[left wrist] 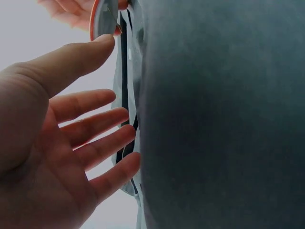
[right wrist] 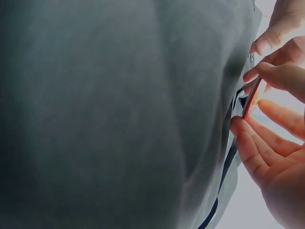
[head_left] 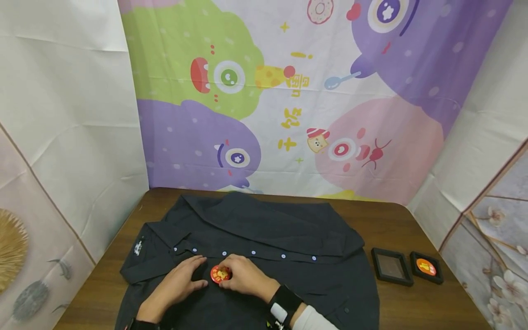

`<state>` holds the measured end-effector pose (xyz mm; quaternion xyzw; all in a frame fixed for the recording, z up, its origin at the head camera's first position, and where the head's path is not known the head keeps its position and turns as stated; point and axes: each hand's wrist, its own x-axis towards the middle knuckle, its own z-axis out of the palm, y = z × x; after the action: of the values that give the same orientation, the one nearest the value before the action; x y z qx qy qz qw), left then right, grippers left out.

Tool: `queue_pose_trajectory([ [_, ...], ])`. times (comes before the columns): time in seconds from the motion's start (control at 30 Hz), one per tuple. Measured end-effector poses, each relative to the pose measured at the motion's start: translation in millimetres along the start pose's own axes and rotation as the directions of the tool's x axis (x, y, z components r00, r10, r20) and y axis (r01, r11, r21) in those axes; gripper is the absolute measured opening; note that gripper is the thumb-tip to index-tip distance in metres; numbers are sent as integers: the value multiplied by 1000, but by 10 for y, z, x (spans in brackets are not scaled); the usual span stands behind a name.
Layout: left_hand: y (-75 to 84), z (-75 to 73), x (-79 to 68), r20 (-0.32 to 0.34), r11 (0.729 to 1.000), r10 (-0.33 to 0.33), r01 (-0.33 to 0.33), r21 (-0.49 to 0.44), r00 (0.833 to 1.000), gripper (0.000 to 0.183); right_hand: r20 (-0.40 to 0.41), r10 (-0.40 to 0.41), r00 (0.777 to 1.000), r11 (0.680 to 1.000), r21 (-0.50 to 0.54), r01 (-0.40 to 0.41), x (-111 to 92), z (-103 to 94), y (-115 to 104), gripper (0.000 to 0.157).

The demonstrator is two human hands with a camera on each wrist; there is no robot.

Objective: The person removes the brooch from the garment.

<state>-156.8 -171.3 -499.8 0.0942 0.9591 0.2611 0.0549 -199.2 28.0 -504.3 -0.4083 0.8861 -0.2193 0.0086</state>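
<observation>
A dark button-up shirt point(head_left: 272, 229) lies spread over the wooden table, with a row of small pale buttons point(head_left: 253, 252) across it. Over its front, my right hand point(head_left: 246, 276) pinches a round red pin badge point(head_left: 217, 274) with gold figures by its edge. The left wrist view catches the badge's grey back point(left wrist: 106, 21) and a thin pin standing out from it. To the left of the badge, my left hand point(head_left: 180, 283) has its fingers extended and spread, the thumb close to the badge's edge; whether they touch I cannot tell.
Toward the table's right side lie two square black frames: one with a clear window point(head_left: 392, 266), the other point(head_left: 426, 267) holding an orange-red round badge. A cartoon-printed cloth point(head_left: 284, 174) hangs behind the table point(head_left: 387, 220). White cloth walls stand on both sides.
</observation>
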Motion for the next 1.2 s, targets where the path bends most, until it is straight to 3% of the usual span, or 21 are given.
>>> queue_pose_trajectory([
  [0.37,13,15,-1,-11,1000,9,-9,-7,1000,53,-32,20,999,1000,22,-20,-17,12,20,33],
  [0.67,20,27,13,-33,1000,18,-18,-7,999,51,-118,-3,993,997,79,13,-40,-18,53,32],
  [1.2,42,19,30,-44,999,10,-12,-34,999,49,-91,23,996,992,126,-11,-27,-42,90,28],
])
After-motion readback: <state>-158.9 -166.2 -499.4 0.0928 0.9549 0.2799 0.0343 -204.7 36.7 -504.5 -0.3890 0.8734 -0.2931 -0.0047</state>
